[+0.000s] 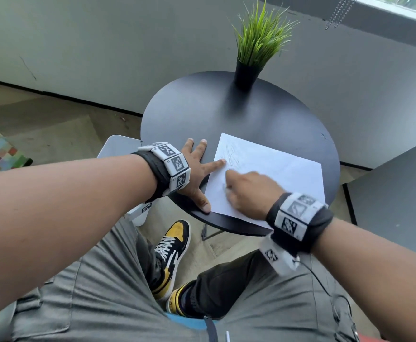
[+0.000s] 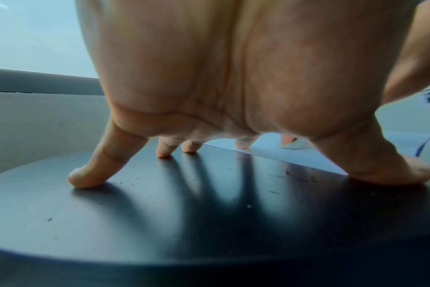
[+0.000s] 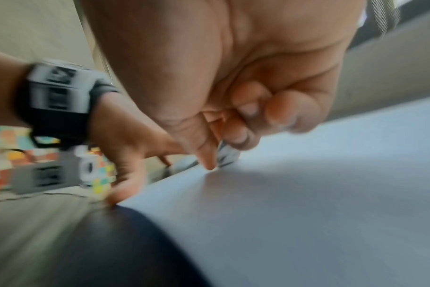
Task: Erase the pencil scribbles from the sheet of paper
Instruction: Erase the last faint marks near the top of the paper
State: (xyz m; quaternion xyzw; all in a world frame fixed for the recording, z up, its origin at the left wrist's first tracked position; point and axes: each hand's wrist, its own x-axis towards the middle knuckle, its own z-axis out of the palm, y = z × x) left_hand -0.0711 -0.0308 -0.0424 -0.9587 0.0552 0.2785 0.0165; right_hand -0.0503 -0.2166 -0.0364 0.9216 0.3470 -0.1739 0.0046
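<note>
The white rectangular sheet of paper (image 1: 276, 174) lies at centre right of the head view, on the near right part of the round black table (image 1: 202, 114). Faint grey pencil scribbles (image 1: 231, 154) occupy its upper left corner, just beyond the right hand (image 1: 246, 191), which is curled around a small whitish eraser (image 3: 227, 155) pressed to the paper. The left hand (image 1: 197, 169) is spread flat, forefinger and thumb pinning the sheet's left edge. A green potted plant (image 1: 258, 45) stands well apart, at upper centre.
</note>
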